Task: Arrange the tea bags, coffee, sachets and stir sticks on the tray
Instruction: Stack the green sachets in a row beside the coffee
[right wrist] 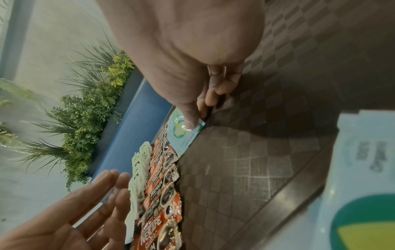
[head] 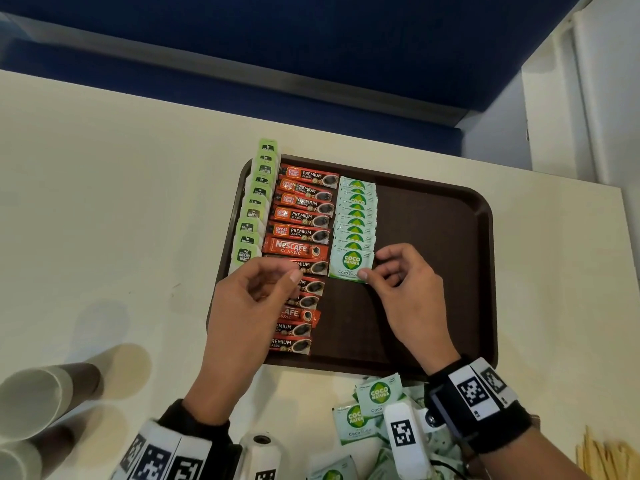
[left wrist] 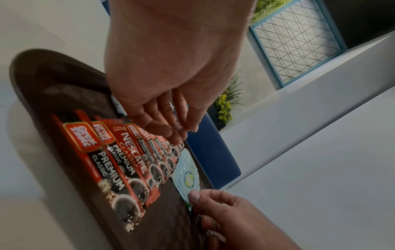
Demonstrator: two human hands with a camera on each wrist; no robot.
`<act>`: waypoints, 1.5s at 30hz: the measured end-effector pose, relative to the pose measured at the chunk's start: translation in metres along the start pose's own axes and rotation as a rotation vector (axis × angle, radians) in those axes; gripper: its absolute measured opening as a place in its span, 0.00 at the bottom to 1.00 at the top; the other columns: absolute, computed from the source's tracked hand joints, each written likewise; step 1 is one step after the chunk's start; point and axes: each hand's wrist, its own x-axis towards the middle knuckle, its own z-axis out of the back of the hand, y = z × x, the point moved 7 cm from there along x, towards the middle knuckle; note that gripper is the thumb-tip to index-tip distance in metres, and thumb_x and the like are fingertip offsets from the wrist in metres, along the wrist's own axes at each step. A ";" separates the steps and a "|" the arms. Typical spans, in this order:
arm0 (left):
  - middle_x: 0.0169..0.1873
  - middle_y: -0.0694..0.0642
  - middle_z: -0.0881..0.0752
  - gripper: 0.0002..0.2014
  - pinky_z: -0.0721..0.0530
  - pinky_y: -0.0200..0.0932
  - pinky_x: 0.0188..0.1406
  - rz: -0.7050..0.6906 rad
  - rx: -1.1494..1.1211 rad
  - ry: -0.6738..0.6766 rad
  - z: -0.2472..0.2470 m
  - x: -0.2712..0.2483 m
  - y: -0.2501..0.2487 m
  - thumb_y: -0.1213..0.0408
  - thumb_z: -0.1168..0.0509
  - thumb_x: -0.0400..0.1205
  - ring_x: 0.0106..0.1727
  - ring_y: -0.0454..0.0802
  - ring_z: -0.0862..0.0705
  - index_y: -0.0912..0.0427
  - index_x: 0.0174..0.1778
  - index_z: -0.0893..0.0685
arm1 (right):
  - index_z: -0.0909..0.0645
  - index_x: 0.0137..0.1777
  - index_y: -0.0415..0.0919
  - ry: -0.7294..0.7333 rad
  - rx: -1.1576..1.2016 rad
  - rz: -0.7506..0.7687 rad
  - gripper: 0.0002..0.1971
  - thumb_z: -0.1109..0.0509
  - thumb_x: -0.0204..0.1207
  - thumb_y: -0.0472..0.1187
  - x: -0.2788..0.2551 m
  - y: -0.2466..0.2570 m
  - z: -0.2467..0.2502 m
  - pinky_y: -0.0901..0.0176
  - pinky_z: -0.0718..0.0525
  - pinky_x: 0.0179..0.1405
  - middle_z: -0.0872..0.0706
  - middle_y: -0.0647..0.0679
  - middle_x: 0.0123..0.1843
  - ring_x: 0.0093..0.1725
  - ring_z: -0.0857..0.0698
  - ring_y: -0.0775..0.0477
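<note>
Brown tray (head: 450, 216) on the counter; right hand (head: 408, 292) pinches a sugar sachet (head: 351, 260) at the near end of the sachet row; left hand (head: 249, 299) hovers loose, holding nothing, over the coffee sticks (head: 301, 216); risk: a skewed drop shoves the overlapped row crooked, or the left hand brushes the sticks

Paper cups (head: 33, 407): lying sideways, 8 o'clock | cream table (head: 86, 202): beneath; blue panel (head: 311, 39): 12 o'clock | plants (right wrist: 85, 108): beyond
</note>
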 end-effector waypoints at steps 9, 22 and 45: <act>0.44 0.51 0.02 0.03 0.06 0.55 0.60 0.042 -0.068 0.015 -0.004 -0.003 0.003 0.61 0.26 0.87 0.49 0.49 0.03 0.52 0.54 0.08 | 0.15 0.58 0.47 -0.019 0.046 -0.004 0.14 0.15 0.78 0.46 -0.002 -0.001 0.008 0.74 0.19 0.40 0.09 0.54 0.42 0.38 0.14 0.63; 0.40 0.36 0.06 0.06 0.14 0.31 0.49 -0.129 0.422 0.392 -0.049 -0.059 0.018 0.62 0.24 0.87 0.48 0.37 0.08 0.46 0.48 0.05 | 0.13 0.59 0.49 -0.039 0.133 0.024 0.06 0.23 0.86 0.39 -0.074 -0.020 0.078 0.68 0.14 0.49 0.09 0.53 0.48 0.48 0.12 0.53; 0.63 0.51 0.15 0.25 0.09 0.52 0.51 -0.643 1.005 0.526 -0.098 -0.118 0.050 0.60 0.20 0.82 0.62 0.54 0.16 0.52 0.75 0.16 | 0.38 0.74 0.60 0.391 -0.527 -0.103 0.44 0.11 0.67 0.56 -0.277 -0.080 0.012 0.60 0.09 0.44 0.36 0.56 0.71 0.62 0.15 0.51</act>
